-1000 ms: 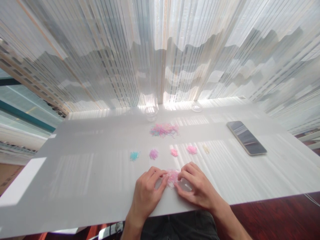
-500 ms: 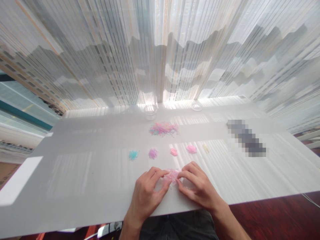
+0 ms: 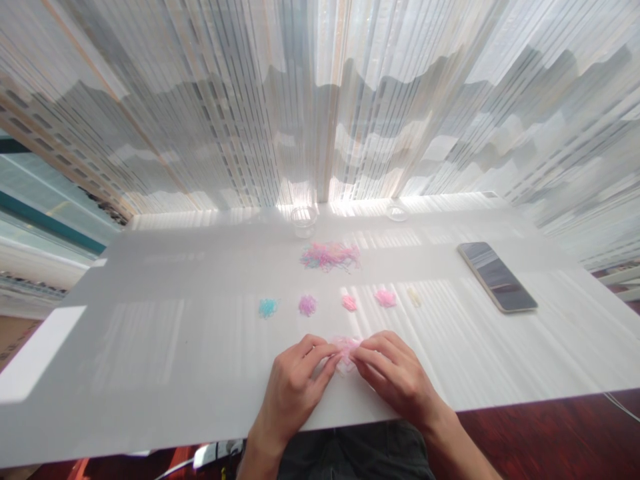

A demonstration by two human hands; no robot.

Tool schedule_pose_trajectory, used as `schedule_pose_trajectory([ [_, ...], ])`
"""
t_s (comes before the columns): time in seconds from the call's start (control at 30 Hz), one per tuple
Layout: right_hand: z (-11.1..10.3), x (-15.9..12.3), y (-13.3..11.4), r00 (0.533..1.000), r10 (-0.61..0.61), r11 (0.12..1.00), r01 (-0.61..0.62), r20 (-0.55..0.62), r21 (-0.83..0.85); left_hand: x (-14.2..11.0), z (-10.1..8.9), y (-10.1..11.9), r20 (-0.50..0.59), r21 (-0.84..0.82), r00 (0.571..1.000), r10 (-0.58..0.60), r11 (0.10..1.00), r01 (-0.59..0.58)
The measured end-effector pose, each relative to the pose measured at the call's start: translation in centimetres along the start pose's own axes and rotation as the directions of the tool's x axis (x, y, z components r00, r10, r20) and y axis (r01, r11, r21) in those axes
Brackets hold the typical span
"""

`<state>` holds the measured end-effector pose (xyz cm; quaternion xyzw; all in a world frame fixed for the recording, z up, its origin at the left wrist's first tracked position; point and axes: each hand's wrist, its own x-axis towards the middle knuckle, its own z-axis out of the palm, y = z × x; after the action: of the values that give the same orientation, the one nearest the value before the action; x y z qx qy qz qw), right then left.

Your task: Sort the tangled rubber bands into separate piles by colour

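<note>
Closing its earlier gap, the right hand [image 3: 395,372] now looks narrow, like the left hand [image 3: 297,375], at the near pink strands [image 3: 346,343] on the worktop [image 3: 200,380], suggesting finer handling, though any grip I cannot tell.

Brt backlight thru curtain [image 3: 325,113], glare

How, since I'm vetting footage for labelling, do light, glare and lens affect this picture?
Head view: light through the curtain lays pale stripes over the white table; head view: backlight fades the clear container; head view: the phone reflects streaks; head view: curtain lines fan outward toward the edges; head view: pink strands at the hands blur together.
</note>
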<state>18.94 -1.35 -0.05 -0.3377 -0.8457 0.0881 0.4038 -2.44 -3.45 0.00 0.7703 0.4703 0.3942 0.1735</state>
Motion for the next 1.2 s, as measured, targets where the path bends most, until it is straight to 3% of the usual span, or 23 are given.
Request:
schedule_pose_trajectory([
  [0.6,0.21,0.14,0.14,1.0,0.024,0.998,-0.024,0.003,0.063,-0.39,-0.15,-0.16,-0.041,-0.065,0.999,0.022,0.998,-0.025],
  [1.2,0.43,-0.33,0.42,0.999,0.035,0.997,-0.034,-0.004,0.071,-0.37,0.01,-0.16,-0.011,-0.066,1.0,-0.016,0.998,0.015],
])
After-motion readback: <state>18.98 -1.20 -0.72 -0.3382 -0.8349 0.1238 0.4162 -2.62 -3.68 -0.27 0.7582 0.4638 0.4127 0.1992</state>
